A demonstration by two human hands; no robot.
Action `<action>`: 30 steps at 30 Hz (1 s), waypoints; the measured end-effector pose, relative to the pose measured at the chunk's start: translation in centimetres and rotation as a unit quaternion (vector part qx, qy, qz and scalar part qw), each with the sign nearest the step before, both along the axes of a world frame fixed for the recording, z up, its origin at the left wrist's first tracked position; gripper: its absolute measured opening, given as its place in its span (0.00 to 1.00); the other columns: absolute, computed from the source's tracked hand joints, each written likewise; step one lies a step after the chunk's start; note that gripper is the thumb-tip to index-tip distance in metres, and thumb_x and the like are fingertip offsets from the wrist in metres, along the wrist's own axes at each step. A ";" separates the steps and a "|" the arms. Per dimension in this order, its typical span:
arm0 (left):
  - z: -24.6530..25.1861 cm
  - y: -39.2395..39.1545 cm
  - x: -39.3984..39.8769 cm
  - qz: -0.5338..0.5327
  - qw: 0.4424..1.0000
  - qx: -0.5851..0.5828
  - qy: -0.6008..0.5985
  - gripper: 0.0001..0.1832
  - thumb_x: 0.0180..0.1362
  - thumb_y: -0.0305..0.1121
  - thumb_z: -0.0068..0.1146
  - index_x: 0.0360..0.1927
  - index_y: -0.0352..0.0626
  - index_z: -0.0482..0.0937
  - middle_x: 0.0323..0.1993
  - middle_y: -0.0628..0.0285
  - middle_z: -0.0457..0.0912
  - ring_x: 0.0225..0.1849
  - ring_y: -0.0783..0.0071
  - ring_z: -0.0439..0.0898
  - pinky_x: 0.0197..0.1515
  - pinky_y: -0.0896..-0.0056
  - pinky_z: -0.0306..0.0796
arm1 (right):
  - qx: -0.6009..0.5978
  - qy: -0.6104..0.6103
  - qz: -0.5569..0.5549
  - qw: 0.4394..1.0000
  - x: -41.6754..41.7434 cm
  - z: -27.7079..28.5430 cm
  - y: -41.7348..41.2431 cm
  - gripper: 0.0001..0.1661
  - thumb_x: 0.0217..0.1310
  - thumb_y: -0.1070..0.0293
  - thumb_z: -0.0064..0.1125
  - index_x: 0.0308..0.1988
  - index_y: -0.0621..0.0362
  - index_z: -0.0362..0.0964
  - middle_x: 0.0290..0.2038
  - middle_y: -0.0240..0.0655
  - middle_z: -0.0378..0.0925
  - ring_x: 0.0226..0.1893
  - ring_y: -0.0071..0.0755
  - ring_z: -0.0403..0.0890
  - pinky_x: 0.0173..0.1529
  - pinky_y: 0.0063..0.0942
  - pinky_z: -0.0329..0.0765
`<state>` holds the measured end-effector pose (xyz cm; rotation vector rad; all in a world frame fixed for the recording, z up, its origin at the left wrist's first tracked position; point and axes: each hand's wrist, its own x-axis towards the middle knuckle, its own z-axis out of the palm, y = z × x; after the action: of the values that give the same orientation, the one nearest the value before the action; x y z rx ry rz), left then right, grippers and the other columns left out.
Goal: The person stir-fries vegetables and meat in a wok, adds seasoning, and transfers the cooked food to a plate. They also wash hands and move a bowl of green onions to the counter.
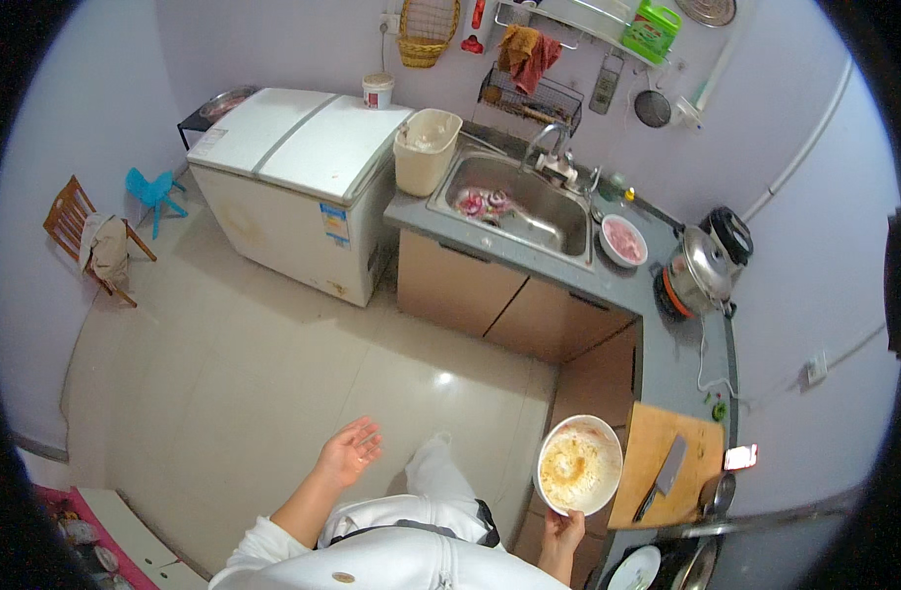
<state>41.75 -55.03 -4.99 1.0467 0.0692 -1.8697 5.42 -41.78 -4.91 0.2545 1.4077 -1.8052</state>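
Note:
My right hand (564,532) grips the near rim of a white bowl (579,464), with its inside turned up toward me. Yellowish and whitish residue coats the bowl's inner wall and bottom. My left hand (351,451) hangs over the tiled floor, palm up, fingers apart and holding nothing. Just right of the bowl, a wooden cutting board (631,472) lies on the counter, and a cleaver (670,466) with a black handle rests on it.
Ahead, a steel sink (568,237) holds purplish-red scraps. Beside it stand a bowl of pinkish meat (623,241) and a steel pot (697,276) on a round cooker. A cream bin (424,158) and a chest freezer (288,206) are at left; chairs (70,214) stand farther off.

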 end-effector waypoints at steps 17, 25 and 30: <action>-3.4 -34.6 -1.0 0.107 0.994 -0.017 0.004 0.21 0.56 0.33 0.43 0.54 0.44 0.61 0.49 0.59 0.66 0.45 0.67 0.69 0.48 0.63 0.64 | 0.051 0.071 0.203 0.975 -6.9 2.1 -51.6 0.23 0.49 0.71 0.41 0.47 0.67 0.58 0.39 0.44 0.71 0.35 0.38 0.76 0.39 0.31 0.77; -1.3 -51.3 -7.1 -0.097 0.994 -0.026 -0.041 0.21 0.56 0.35 0.45 0.53 0.43 0.62 0.48 0.60 0.69 0.46 0.68 0.70 0.47 0.65 0.64 | 0.142 0.129 0.300 0.935 -10.1 -3.7 -67.8 0.15 0.48 0.72 0.46 0.38 0.69 0.63 0.28 0.41 0.73 0.23 0.31 0.76 0.26 0.25 0.78; -3.4 -56.6 -11.9 -0.068 0.997 0.000 -0.034 0.22 0.55 0.34 0.48 0.53 0.44 0.62 0.47 0.60 0.70 0.46 0.66 0.70 0.47 0.65 0.64 | 0.186 0.100 0.348 0.913 -13.2 -13.6 -75.5 0.11 0.47 0.74 0.46 0.35 0.66 0.64 0.27 0.39 0.72 0.22 0.32 0.75 0.29 0.31 0.78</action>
<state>29.84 -111.62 -8.34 1.1390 -0.0424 -1.9546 -7.73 -117.24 -18.54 -0.2324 1.7035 -0.9915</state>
